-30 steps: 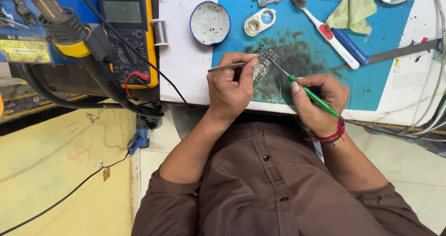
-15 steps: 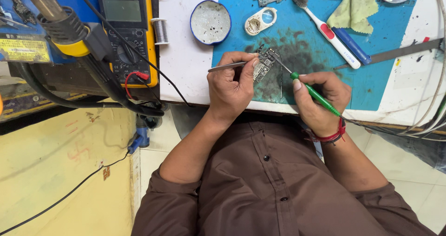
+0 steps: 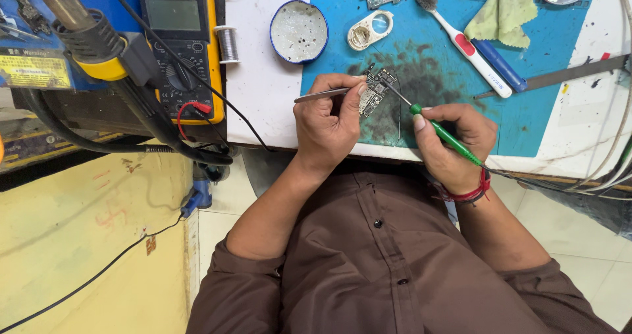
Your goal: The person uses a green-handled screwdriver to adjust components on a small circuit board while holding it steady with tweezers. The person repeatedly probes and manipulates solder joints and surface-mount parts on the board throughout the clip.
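A small circuit board rests on the stained blue work mat near the table's front edge. My left hand grips metal tweezers and steadies the board with its fingertips. My right hand holds a green-handled soldering iron like a pen. The iron's thin metal tip touches the board's upper right corner. Both wrists lie on the table edge.
A round blue-rimmed dish, a white tape ring, a toothbrush, a blue pen and a green cloth lie farther back. A yellow multimeter, solder spool and hot-air nozzle stand left. Cables run along the right edge.
The soldering iron's tip has shifted slightly along the board. Both hands stay in the same place.
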